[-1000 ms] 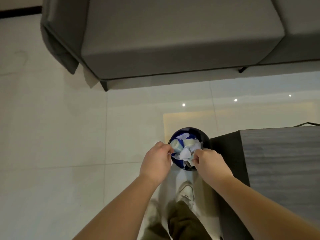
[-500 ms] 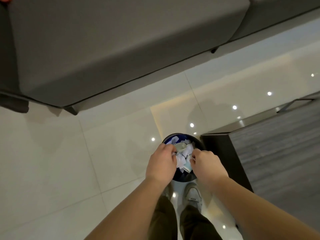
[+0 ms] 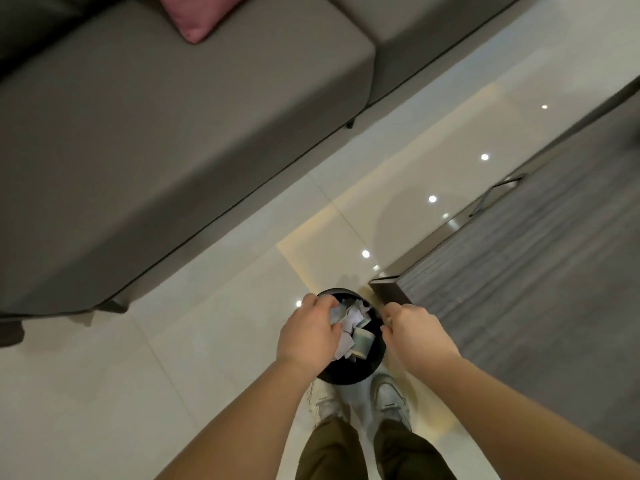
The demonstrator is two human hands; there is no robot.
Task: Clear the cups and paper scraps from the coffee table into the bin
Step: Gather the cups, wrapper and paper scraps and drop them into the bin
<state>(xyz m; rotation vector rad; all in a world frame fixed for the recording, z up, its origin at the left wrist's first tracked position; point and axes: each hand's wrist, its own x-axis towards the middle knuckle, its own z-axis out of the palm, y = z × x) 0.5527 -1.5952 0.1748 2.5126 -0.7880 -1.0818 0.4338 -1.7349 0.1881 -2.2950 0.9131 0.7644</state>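
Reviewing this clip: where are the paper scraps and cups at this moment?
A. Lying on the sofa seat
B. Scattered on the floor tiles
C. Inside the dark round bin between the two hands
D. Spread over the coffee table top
C: the white paper scraps and a cup sit inside the bin, which the left hand and right hand flank at its rim.

No text, label, brand, number or sign can be read anywhere; any print on the binned scraps is too blurred.
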